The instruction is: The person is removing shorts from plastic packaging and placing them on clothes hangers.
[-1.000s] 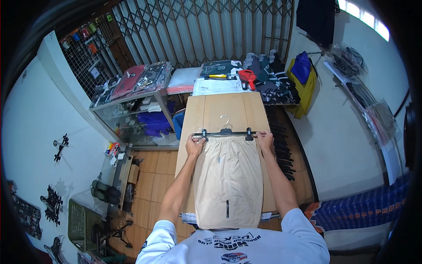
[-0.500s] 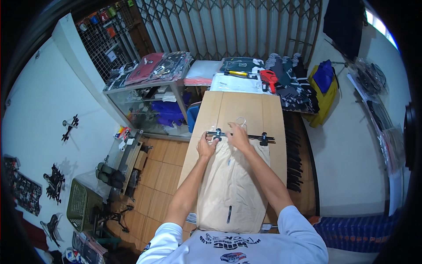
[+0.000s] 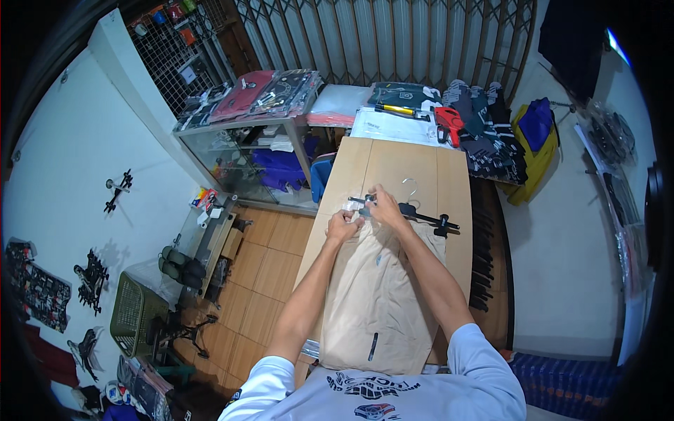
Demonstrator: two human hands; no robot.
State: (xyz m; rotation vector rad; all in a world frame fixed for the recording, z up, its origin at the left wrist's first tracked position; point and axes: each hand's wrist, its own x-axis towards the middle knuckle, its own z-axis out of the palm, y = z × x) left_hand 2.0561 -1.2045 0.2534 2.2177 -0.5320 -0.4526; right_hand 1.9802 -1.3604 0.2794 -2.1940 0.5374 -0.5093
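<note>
Your wooden table [image 3: 393, 165] carries tan trousers [image 3: 379, 295] at centre; a black clip hanger [image 3: 414, 212] lies across their twelve o'clock edge. Your left hand [image 3: 342, 228] and right hand [image 3: 385, 205] have fingers pinching its nine o'clock clip.

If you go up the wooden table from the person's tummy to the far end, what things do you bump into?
Beige shorts → left hand and right hand → black clip hanger → bare wooden table → folded clothes.
</note>
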